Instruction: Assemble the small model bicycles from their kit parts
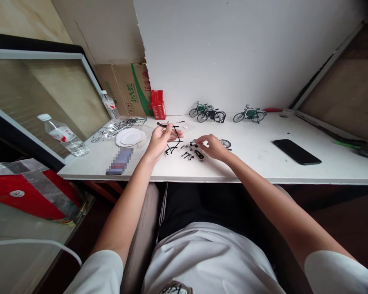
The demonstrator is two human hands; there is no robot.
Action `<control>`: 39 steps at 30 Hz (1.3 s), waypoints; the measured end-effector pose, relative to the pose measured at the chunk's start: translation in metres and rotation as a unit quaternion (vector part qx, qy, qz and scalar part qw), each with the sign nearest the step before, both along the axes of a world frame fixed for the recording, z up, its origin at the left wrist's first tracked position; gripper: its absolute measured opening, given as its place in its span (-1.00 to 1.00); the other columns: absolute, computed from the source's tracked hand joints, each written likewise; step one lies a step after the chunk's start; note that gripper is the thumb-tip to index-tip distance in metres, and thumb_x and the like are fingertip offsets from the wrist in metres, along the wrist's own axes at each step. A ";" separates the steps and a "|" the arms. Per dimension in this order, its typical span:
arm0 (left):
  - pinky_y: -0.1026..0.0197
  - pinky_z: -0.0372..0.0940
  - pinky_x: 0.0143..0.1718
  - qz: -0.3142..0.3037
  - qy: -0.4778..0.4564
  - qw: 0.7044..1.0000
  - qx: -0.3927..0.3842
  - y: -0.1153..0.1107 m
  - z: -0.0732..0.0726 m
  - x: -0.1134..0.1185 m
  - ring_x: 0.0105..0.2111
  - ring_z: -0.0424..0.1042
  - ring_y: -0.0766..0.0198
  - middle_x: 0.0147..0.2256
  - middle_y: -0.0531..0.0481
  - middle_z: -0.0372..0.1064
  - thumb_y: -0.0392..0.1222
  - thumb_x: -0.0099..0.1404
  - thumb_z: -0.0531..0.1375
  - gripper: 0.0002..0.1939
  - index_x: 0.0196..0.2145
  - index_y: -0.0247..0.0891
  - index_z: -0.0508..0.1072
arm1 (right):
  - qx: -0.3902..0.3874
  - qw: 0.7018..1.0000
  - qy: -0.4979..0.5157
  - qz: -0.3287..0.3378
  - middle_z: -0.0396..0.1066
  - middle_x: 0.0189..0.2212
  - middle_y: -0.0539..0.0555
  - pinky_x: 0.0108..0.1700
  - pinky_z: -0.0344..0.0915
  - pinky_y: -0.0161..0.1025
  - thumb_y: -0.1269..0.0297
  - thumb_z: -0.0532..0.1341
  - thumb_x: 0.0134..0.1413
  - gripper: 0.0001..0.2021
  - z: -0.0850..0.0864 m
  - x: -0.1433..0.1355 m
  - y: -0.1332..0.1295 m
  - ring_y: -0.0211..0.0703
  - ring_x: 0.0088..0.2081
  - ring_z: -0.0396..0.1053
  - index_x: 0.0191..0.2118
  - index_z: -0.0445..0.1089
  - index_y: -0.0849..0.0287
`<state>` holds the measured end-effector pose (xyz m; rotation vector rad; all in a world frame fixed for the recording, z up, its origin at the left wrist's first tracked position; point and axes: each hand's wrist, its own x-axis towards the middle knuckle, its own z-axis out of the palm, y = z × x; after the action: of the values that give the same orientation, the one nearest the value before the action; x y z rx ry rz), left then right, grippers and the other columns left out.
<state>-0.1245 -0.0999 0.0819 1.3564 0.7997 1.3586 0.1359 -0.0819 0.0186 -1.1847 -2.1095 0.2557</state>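
Observation:
A thin black model bicycle frame (178,143) is held between the thumb and fingers of my left hand (161,140), above the white table. Small black and grey parts (188,154) lie in a loose pile just right of it. My right hand (213,147) reaches into the right side of that pile, its thumb and index fingertips close together; whatever they pinch is too small to name. A small spoked wheel (225,143) lies behind my right hand, partly hidden by it.
Three assembled model bicycles (249,114) stand near the wall. A black phone (297,152) lies at the right. Leftward are white discs (130,137), a blurred card (120,161), part frames (122,124), a water bottle (64,136) and a red box (158,105) beside a carton (125,90).

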 end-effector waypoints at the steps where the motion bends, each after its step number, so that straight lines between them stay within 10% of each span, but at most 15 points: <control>1: 0.16 0.50 -0.11 0.000 -0.001 1.000 -0.001 0.000 0.000 0.000 -0.26 0.70 0.17 -0.24 -0.15 0.68 0.22 0.49 0.29 -0.54 -0.07 -0.27 0.39 | 0.000 1.000 -0.002 -0.005 0.69 -0.06 0.19 0.16 0.47 0.12 0.42 0.21 0.34 -0.76 -0.001 0.001 0.004 0.12 -0.04 0.59 -0.07 0.65 0.16; 18: 0.27 0.40 -0.23 0.037 0.035 0.998 0.025 0.011 0.002 -0.004 -0.40 0.59 0.33 -0.36 -0.01 0.59 0.07 0.51 0.32 -0.67 -0.15 -0.27 0.41 | -0.026 0.995 -0.060 -0.076 0.66 -0.01 0.24 0.15 0.45 0.14 0.34 0.18 0.38 -0.74 -0.014 0.046 0.028 0.23 0.05 0.50 -0.01 0.63 0.16; 24: 0.28 0.36 -0.27 0.020 0.061 0.998 0.020 0.019 0.002 -0.003 -0.42 0.57 0.34 -0.38 0.00 0.58 0.04 0.50 0.33 -0.69 -0.15 -0.26 0.42 | -0.004 0.997 0.025 -0.078 0.61 -0.10 0.29 0.11 0.45 0.21 0.33 0.12 0.35 -0.37 -0.012 0.045 0.042 0.21 0.00 0.46 0.48 0.08 0.23; 33: 0.23 0.43 -0.23 -0.001 0.078 0.997 0.013 0.036 -0.001 -0.001 -0.41 0.57 0.31 -0.38 -0.03 0.57 0.14 0.44 0.37 -0.60 -0.17 -0.30 0.47 | -0.008 0.992 0.058 -0.109 0.58 -0.04 0.30 -0.03 0.49 0.09 0.33 0.11 0.29 -0.30 -0.003 0.073 0.065 0.08 -0.14 0.47 0.51 0.01 0.24; 39: 0.21 0.41 -0.23 -0.006 0.085 0.996 0.007 0.032 -0.003 -0.001 -0.39 0.58 0.28 -0.35 -0.08 0.59 0.14 0.44 0.36 -0.61 -0.17 -0.30 0.52 | -0.047 0.992 -0.053 -0.101 0.64 -0.11 0.32 0.09 0.44 0.08 0.31 0.21 0.34 -0.69 -0.016 0.085 0.057 0.13 -0.10 0.50 0.06 0.62 0.23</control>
<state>-0.1253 -0.0680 0.0787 1.5006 0.8938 1.2531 0.2211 -0.0253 0.0026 -1.4842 -2.0670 0.2048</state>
